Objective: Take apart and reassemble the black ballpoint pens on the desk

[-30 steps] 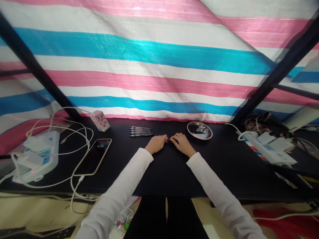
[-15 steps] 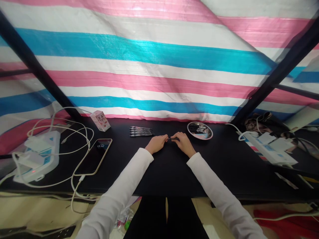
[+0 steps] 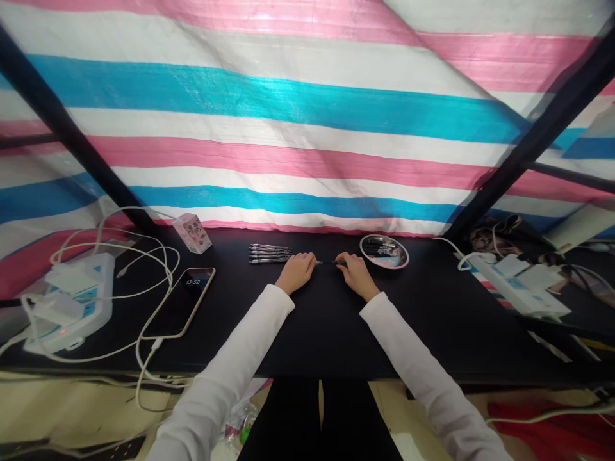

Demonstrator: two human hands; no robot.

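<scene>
A thin dark pen [image 3: 329,262] lies level between my two hands, just above or on the black table [image 3: 327,333]. My left hand [image 3: 296,272] is closed on its left end, and a small pale bit shows at the fingertips. The right end is pinched in my right hand [image 3: 357,275]. Whether it is one piece or two parts end to end is too small to tell. Several clear-barrelled black pens [image 3: 269,253] lie in a neat row left of my left hand. Beyond my right hand stands a round dish [image 3: 407,261] with black pen parts in it.
On the left are a phone [image 3: 180,304] with its charging cable, a small pink box [image 3: 192,233] and a power strip [image 3: 100,294] with tangled white cables. Another power strip [image 3: 523,288] lies at the right. A striped sheet [image 3: 307,153] hangs behind the table.
My hands have moved apart, the left one going left towards the row of pens. More of the thin dark length now shows between them.
</scene>
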